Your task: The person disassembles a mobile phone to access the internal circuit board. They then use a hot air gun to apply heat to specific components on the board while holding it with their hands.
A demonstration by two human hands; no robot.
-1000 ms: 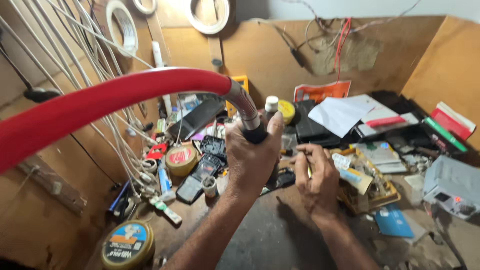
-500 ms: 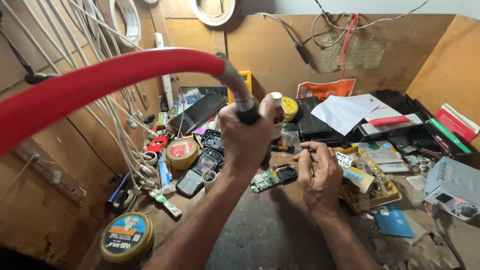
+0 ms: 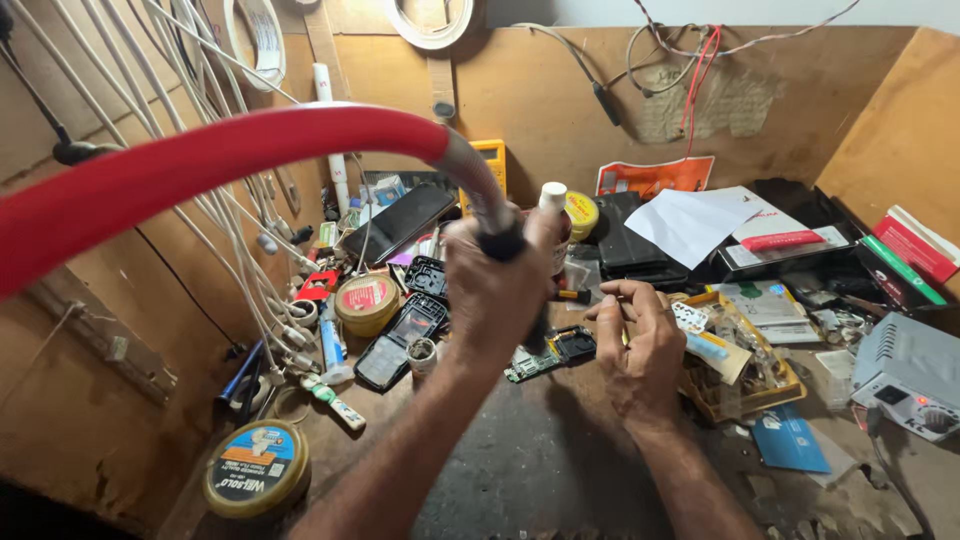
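My left hand (image 3: 497,292) is closed around the black handle of a tool on a thick red hose (image 3: 200,170). The hose arches in from the left and ends in a grey sleeve (image 3: 476,185). The tool's tip points down over a small green circuit board (image 3: 551,353) lying on the dark bench. My right hand (image 3: 640,345) rests on the bench just right of the board. Its fingers are pinched on a small thin tool (image 3: 573,296) that is hard to make out.
Opened phones (image 3: 400,335), round tins (image 3: 366,297) (image 3: 256,467) and white cables (image 3: 255,225) crowd the left. A yellow tray of parts (image 3: 745,395), papers (image 3: 690,222), black cases and a grey box (image 3: 910,372) fill the right. Wooden walls close in on three sides.
My left hand has shifted the handle slightly up and back, and the circuit board beneath it now shows. My right hand has stayed in place.
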